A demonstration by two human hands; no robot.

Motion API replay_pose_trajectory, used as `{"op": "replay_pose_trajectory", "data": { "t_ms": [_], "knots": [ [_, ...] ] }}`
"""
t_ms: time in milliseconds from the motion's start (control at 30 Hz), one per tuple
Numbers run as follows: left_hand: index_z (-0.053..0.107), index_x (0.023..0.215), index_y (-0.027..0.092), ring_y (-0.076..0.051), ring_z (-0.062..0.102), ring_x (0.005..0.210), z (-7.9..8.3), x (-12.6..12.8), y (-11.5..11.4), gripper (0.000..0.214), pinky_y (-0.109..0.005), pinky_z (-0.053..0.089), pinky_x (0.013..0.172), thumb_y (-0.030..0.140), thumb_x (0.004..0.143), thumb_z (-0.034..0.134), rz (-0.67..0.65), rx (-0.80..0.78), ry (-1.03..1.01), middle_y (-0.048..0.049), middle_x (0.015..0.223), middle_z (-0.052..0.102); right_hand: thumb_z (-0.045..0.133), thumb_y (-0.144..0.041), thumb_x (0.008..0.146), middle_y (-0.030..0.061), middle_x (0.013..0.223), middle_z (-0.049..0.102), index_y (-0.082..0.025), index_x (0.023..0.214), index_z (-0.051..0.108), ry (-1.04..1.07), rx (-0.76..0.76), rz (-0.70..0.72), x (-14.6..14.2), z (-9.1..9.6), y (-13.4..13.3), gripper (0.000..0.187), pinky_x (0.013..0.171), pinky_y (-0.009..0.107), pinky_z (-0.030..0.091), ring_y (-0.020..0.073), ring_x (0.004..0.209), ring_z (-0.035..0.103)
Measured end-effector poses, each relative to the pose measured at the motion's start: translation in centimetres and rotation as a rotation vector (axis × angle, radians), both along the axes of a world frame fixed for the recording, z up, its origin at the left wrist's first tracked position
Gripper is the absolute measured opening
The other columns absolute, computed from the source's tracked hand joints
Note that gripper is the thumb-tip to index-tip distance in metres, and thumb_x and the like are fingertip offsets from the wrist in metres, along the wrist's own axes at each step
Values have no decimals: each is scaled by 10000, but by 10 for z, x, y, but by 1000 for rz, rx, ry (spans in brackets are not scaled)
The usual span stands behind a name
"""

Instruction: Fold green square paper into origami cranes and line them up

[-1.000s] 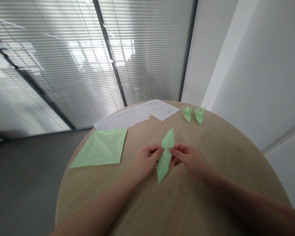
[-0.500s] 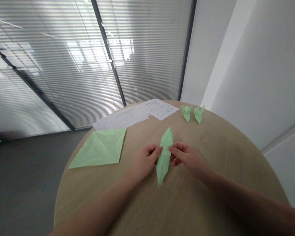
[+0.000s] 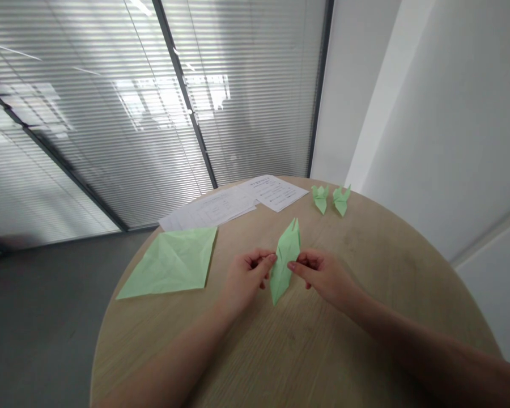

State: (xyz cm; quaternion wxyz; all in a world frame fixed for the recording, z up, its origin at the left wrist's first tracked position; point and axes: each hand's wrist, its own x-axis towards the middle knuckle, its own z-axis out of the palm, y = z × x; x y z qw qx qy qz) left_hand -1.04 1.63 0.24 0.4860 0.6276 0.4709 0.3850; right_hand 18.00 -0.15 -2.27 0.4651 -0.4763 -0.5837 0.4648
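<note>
A light green folded paper (image 3: 284, 262), long and pointed like a diamond, is held above the table between my two hands. Its upper end splits into two narrow tips, and its lower end comes to one point. My left hand (image 3: 247, 279) pinches the paper's left edge, thumb on the near face. On the opposite edge, my right hand (image 3: 325, 276) has its thumb pressed on the paper with the fingers curled behind. The fingers behind the paper are partly hidden.
A creased green sheet (image 3: 174, 262) lies flat at the left of the round wooden table (image 3: 255, 351). White printed papers (image 3: 221, 205) overlap at the back. Two small green origami figures, one (image 3: 320, 198) beside another (image 3: 342, 200), stand at the back right. Glass with blinds rises behind.
The folded paper has tilted, so its lower point looks nearer my hands and its two upper tips show further apart. My right thumb has slid slightly down and left on it.
</note>
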Motion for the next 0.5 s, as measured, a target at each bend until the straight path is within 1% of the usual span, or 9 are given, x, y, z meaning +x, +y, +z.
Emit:
{"op": "replay_pose_trajectory", "data": {
  "t_ms": [100, 167, 267, 400, 500],
  "knots": [
    [744, 935, 141, -96, 510, 470, 5, 0, -3, 345, -223, 419, 456, 454, 816, 663, -32, -35, -53, -7, 656, 641, 693, -454, 820, -18, 579, 549, -213, 697, 682, 49, -15, 19, 0, 2, -2, 270, 462, 255, 399, 126, 496, 480],
    [749, 947, 145, -112, 567, 526, 7, 0, -4, 335, -224, 451, 478, 444, 816, 671, -37, -28, -65, -32, 717, 682, 687, -454, 824, 6, 631, 613, -213, 758, 725, 60, -6, 15, -1, 5, -4, 253, 484, 260, 435, 140, 537, 530],
    [756, 926, 148, -153, 633, 635, 8, -1, -5, 309, -231, 486, 509, 426, 818, 676, -24, -3, -54, -53, 738, 703, 675, -462, 823, 42, 716, 681, -213, 816, 764, 47, 14, -13, -2, 9, -7, 265, 528, 281, 503, 174, 621, 594],
    [759, 891, 147, -166, 641, 703, 6, -1, -5, 267, -239, 516, 548, 392, 812, 688, 0, 48, -55, -56, 756, 711, 670, -474, 813, 53, 735, 702, -197, 759, 757, 34, 18, -23, -3, 13, -9, 295, 537, 283, 525, 167, 608, 597],
    [734, 903, 139, -162, 647, 718, 3, 2, -6, 245, -238, 528, 560, 355, 791, 710, 19, 26, -118, -57, 799, 724, 682, -466, 796, 41, 702, 693, -186, 726, 737, 40, -24, -5, -3, 13, -9, 294, 504, 265, 504, 140, 551, 572]
  ]
}}
